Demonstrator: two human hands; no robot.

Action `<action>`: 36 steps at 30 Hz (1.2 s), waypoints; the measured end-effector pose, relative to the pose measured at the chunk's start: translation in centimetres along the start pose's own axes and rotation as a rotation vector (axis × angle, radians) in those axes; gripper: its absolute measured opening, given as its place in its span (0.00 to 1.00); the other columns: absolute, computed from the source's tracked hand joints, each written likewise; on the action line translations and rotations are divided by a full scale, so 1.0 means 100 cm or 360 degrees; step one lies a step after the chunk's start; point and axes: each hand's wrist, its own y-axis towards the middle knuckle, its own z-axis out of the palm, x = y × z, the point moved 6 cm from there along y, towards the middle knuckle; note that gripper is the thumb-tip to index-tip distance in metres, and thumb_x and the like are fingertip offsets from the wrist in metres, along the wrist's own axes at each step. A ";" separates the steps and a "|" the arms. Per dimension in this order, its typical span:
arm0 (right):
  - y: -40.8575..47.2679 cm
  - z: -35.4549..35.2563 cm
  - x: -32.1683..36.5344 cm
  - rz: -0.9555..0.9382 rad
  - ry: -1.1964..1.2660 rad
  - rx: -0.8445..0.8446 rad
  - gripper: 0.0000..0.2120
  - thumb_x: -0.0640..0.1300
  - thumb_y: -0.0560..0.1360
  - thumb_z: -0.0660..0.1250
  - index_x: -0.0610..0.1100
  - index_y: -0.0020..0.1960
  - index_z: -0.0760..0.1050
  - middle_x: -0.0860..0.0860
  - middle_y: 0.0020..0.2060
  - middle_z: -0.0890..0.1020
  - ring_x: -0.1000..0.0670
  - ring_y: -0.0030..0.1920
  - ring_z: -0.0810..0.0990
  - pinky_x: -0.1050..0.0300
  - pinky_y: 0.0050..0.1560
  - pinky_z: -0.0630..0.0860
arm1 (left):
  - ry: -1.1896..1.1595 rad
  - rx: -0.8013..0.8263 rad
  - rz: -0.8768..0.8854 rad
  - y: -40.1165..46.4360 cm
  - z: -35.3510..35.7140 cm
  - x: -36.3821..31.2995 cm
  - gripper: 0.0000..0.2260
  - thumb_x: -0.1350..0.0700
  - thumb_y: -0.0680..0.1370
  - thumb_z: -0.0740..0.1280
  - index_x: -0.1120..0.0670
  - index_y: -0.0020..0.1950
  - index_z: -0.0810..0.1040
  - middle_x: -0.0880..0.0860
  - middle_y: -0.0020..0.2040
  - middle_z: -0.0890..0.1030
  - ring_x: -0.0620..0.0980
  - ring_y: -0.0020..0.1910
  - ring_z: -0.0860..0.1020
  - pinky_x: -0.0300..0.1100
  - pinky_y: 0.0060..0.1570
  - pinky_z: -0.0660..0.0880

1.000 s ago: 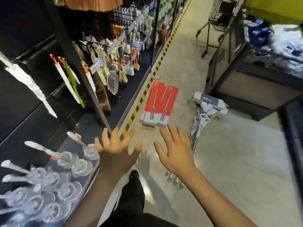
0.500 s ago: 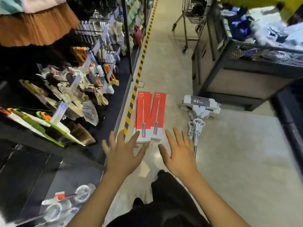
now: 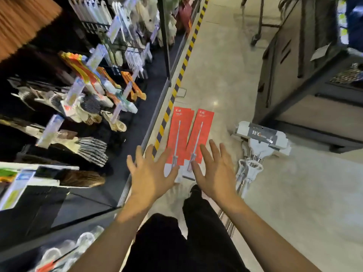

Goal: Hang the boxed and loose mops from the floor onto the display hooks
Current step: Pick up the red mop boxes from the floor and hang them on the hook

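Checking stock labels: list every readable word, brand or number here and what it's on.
"WG": on the dark band of the loose mop head; smaller print beside it is too blurred.
Red boxes: white characters and a small line at the top of each, too blurred to read.
Shelf tags on the hooks: print too small and blurred.
Paper on the bin: blank or unreadable.

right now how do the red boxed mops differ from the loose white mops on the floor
The red boxed mops lie flat in slim red-and-white cartons near the striped floor edge; the loose white mops lie unboxed, heads and bare handles showing, further right. The boxes lie just beyond both open hands; the loose mops lie beside the right hand. Both are on the floor, unheld.
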 end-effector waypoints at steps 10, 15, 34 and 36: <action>0.125 0.113 -0.055 -0.0005 -0.0071 0.0314 0.32 0.63 0.82 0.52 0.47 0.80 0.67 0.42 0.79 0.69 0.32 0.79 0.63 0.30 0.72 0.67 | 0.0164 0.0164 -0.0086 0.138 0.121 0.029 0.29 0.29 0.78 0.54 0.41 0.75 0.69 0.61 0.72 0.75 0.73 0.72 0.69 0.73 0.67 0.64; 0.173 0.247 -0.103 0.0112 -0.0017 0.0333 0.33 0.62 0.81 0.54 0.46 0.80 0.66 0.43 0.78 0.70 0.33 0.77 0.66 0.33 0.73 0.68 | 0.0147 0.0171 -0.0045 0.204 0.256 0.063 0.28 0.33 0.80 0.58 0.45 0.76 0.73 0.59 0.73 0.74 0.70 0.71 0.71 0.69 0.66 0.66; 0.361 0.641 -0.251 0.0888 0.1231 0.0344 0.44 0.61 0.77 0.72 0.45 0.83 0.56 0.54 0.73 0.74 0.53 0.70 0.75 0.62 0.68 0.68 | -0.1065 0.0564 -0.0735 0.410 0.646 0.178 0.46 0.29 0.72 0.71 0.49 0.82 0.60 0.56 0.74 0.75 0.58 0.71 0.75 0.51 0.70 0.73; 0.361 0.652 -0.251 0.0925 0.1369 0.0322 0.43 0.63 0.75 0.73 0.47 0.82 0.59 0.53 0.71 0.78 0.52 0.68 0.78 0.59 0.68 0.74 | -0.1354 0.0521 -0.0740 0.407 0.654 0.176 0.42 0.34 0.71 0.75 0.47 0.80 0.64 0.50 0.70 0.79 0.51 0.67 0.79 0.47 0.68 0.75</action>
